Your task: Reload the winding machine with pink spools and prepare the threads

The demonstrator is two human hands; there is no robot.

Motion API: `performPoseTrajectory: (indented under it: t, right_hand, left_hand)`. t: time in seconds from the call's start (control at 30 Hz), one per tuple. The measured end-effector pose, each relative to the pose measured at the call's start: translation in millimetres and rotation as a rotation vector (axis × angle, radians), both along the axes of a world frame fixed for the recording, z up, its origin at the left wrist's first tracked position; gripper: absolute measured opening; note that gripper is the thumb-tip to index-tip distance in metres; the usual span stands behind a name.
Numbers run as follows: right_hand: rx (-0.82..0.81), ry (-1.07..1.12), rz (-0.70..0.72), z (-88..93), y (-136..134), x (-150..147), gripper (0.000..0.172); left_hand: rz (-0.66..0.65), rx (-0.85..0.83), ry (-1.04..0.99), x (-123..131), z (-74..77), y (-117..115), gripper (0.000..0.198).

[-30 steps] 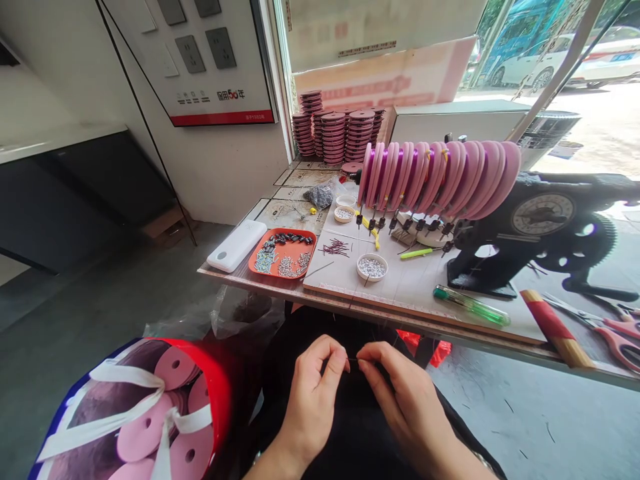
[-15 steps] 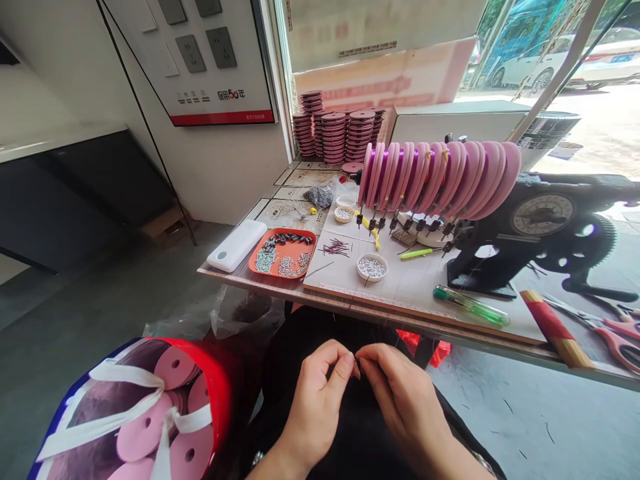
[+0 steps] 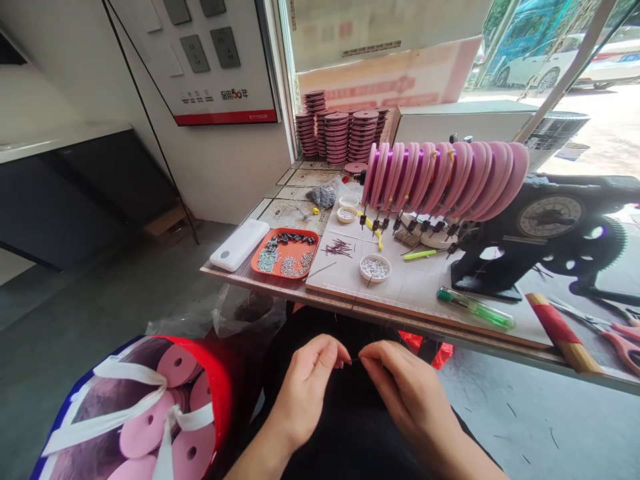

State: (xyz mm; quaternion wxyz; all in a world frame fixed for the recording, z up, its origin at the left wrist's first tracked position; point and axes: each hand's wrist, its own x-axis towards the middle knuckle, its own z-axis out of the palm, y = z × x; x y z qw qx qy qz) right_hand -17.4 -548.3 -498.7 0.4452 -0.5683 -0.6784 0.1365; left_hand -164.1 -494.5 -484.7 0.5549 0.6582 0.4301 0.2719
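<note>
My left hand (image 3: 313,373) and my right hand (image 3: 400,377) are over my dark-clothed lap, just below the table's front edge. Each is closed in a pinch, thumb against forefinger. A short stretch of thin thread (image 3: 355,361) shows in the narrow gap between the fingertips; its exact kind is too fine to make out. On the table beyond lie a small white dish of pale beads (image 3: 375,268), a bunch of dark short strips (image 3: 339,247) and an orange tray (image 3: 295,267) with small metal and dark parts.
Right of centre stands a black winding machine (image 3: 545,227) carrying a row of pink spools (image 3: 445,177). A green tube (image 3: 475,308), a brush (image 3: 563,333) and scissors (image 3: 617,340) lie near the front edge. A red-edged bag (image 3: 217,393) of pink spools is at lower left.
My hands have drawn slightly apart, the left one moving left, and a bit of thread now shows between them. The view has shifted a little.
</note>
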Motion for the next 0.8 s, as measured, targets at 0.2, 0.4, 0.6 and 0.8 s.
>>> performPoseTrajectory:
  t: [0.2,0.4,0.6,0.8]
  right_hand:
    - [-0.033,0.028,0.006,-0.9,0,-1,0.014]
    - [0.108,-0.212,0.039,4.6,7,-4,0.011]
    - [0.061,-0.239,0.127,10.5,15,-4,0.018]
    - [-0.112,0.082,0.147,12.8,23,2,0.014]
  left_hand:
    - [-0.03,0.113,0.101,-6,8.4,-3,0.021]
    - [-0.025,0.253,0.23,-2,8.6,-1,0.021]
    - [-0.033,0.432,0.363,-4,11.6,-3,0.023]
    - [-0.031,0.567,0.388,-15,26.5,54,0.024]
